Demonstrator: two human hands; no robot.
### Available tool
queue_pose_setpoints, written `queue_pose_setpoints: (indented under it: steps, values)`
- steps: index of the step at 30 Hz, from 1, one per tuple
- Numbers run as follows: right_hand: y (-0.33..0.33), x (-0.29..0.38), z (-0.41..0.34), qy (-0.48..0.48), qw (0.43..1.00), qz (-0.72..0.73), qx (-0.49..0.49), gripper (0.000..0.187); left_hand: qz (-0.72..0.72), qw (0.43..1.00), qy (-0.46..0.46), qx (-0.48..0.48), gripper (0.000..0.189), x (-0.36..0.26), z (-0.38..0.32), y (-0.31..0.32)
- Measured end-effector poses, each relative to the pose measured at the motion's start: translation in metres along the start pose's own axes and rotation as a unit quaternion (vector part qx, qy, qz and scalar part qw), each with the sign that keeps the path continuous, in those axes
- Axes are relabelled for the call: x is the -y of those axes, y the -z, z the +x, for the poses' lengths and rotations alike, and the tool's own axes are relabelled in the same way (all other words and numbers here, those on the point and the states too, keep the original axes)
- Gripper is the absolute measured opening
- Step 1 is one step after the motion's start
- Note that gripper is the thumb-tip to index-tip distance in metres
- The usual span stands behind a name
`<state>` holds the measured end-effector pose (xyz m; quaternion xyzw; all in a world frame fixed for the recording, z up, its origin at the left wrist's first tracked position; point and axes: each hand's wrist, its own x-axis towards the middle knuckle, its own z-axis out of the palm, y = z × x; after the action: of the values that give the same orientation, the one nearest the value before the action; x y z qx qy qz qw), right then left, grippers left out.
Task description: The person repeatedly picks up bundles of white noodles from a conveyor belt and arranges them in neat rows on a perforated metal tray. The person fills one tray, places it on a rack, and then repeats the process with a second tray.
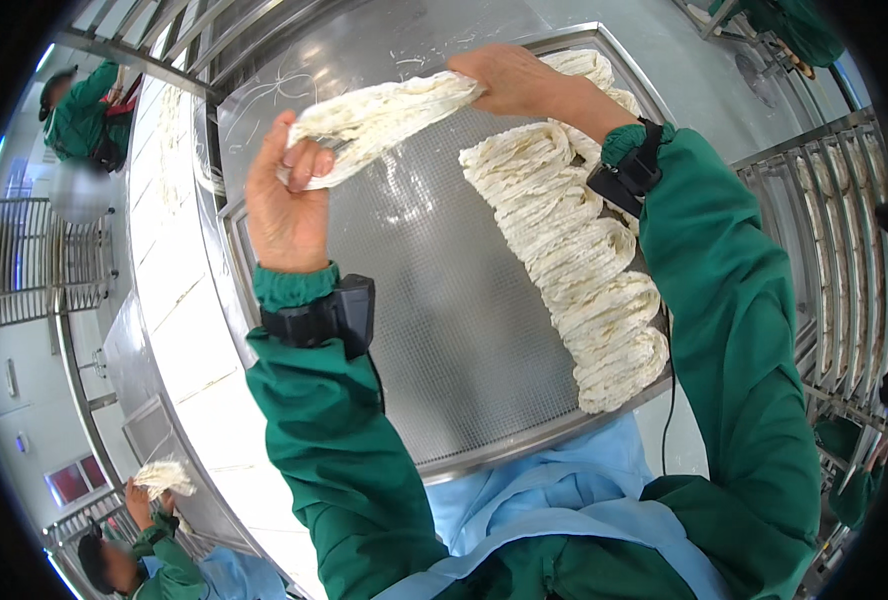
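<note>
A hank of pale noodles (391,120) is stretched between my two hands above a metal mesh tray (429,300). My left hand (290,195) has its fingers curled through the looped left end. At the other end, my right hand (519,82) grips the gathered strands, palm down, near the tray's far edge. Folded noodle bundles (564,255) lie side by side in a row along the tray's right part. More bundles (582,67) show beyond my right hand, partly hidden by my wrist and sleeve.
Left of the tray runs a white conveyor surface (188,330). Loose strands (279,90) lie on the metal past the tray. Racks with loaded trays (841,255) stand at the right. A co-worker (166,555) holds noodles at lower left; another person (83,112) is at upper left.
</note>
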<state>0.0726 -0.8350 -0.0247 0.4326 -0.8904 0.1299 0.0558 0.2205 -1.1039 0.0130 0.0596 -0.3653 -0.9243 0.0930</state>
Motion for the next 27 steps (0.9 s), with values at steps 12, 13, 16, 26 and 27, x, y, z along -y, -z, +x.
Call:
queue_pose_setpoints:
  steps: [12,13,16,26,27]
  values:
    - [-0.057,-0.07,-0.046,0.014,0.996,-0.032,-0.078,0.066,0.299,0.952,-0.026,-0.058,0.033,0.102,0.025,-0.047]
    - [-0.057,-0.069,-0.047,0.027,0.995,-0.012,-0.098,0.067,0.293,0.954,-0.062,-0.01,0.033,0.108,0.024,-0.061]
    - [-0.059,-0.068,-0.05,-0.051,0.996,0.017,-0.077,0.073,0.248,0.967,0.063,0.021,0.034,0.138,0.056,-0.098]
    - [-0.02,-0.064,-0.076,0.056,0.982,0.009,-0.181,0.046,0.54,0.827,-0.15,0.045,0.033,0.176,0.075,-0.052]
    - [-0.022,-0.061,-0.074,0.083,0.983,-0.014,-0.162,0.043,0.607,0.771,-0.191,0.027,0.032,0.177,0.078,-0.045]
